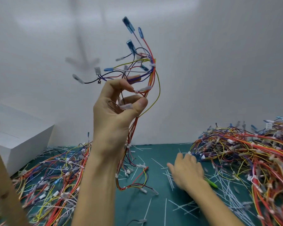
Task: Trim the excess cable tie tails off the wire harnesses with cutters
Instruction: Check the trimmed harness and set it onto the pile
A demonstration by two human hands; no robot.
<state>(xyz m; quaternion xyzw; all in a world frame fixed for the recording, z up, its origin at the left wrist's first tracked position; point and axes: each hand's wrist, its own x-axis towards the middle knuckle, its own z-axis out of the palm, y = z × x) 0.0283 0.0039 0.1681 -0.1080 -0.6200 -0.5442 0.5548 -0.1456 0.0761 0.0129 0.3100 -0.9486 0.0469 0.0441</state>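
Left hand (116,110) gripping multicoloured wire harness (152,74) aloft; right hand (187,171) hovering, fingers (180,158) relaxed open, near green-handled cutters (212,183) on teal bench (134,207).

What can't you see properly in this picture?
Head view:
The green tool: only its handle tip shows, the right hand covers the rest.
The right wire pile: cut off by the right edge.
The ties on the harness the left hand holds: too small and blurred to tell trimmed or not.
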